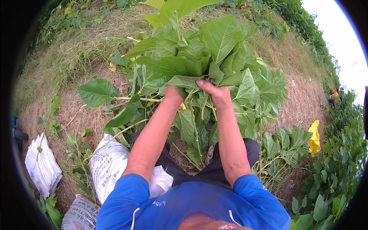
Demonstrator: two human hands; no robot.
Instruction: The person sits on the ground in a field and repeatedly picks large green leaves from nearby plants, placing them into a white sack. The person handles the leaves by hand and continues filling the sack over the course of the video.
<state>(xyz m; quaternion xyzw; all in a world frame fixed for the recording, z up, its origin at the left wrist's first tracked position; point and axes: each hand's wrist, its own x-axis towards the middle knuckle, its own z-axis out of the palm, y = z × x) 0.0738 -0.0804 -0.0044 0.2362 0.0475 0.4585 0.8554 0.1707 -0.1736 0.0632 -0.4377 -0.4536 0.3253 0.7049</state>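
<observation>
Both my arms reach forward over a pile of cut leafy branches [189, 115]. A thick bunch of broad green leaves [184, 66] is gripped between my hands, its stems hanging down towards my feet. My right hand [217, 91] closes on the right side of the bunch, with the thumb lying across the leaf bases. On the left side, my left hand [174, 93] is pushed in under the leaves, and its fingers are hidden by them. More leafy stems spread below and on both sides of my forearms.
A white woven sack [107, 166] bearing print lies by my left elbow. Folded white sacks [43, 166] and a greyish printed sack [80, 214] are farther left. At right are more cut branches [283, 146], a yellow plastic bag [314, 138] and green bushes [330, 178]. Dry grass surrounds the pile.
</observation>
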